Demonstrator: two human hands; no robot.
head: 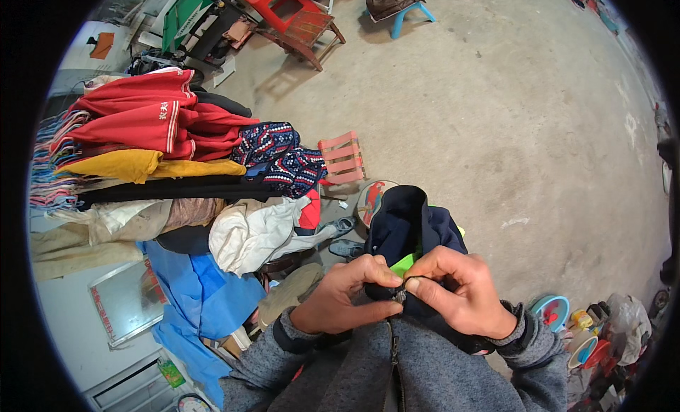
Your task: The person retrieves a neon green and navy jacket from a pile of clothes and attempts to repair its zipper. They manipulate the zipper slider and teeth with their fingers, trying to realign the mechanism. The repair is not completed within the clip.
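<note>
A dark navy garment (443, 229) hangs in front of me, its collar-like top gaping upward, with a neon-green part (405, 264) showing inside. My left hand (353, 292) pinches the garment's front edge at a small metal zipper part (399, 295), thumb below and index finger above. From the other side, my right hand (462, 295) grips a dark edge between thumb and index finger, close against the left fingertips. Fingers partly hide the zipper, so its exact engagement is unclear. Below both hands is the front zip (394, 353) of the grey jacket I wear.
Red, yellow and patterned clothes (133, 120) hang on a rack at left. A blue sheet (207, 295) drapes below them. A small pink-slatted stool (342, 157) and a round stool (372, 199) stand beyond the garment. Basins (552, 311) and bags (627, 327) lie at lower right.
</note>
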